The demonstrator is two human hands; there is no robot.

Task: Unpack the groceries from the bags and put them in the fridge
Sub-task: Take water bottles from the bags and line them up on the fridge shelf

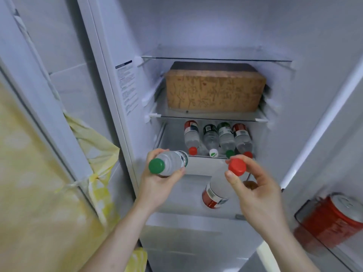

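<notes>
The fridge [196, 36] stands open in front of me. My left hand [157, 185] grips a green-capped water bottle [172, 161] lying sideways, cap toward me, just in front of the lower shelf. My right hand [253, 191] holds a red-capped bottle [218, 189] by its cap, and its body with a red label hangs down. Several water bottles [218, 138] with red, white and green caps lie side by side on the lower shelf [172, 134].
A brown box [214, 91] fills the shelf above the bottles, under a glass shelf [216, 59]. A red can [332, 218] sits in the door rack at right. Yellow plastic bags [98, 154] hang at left beside the fridge wall.
</notes>
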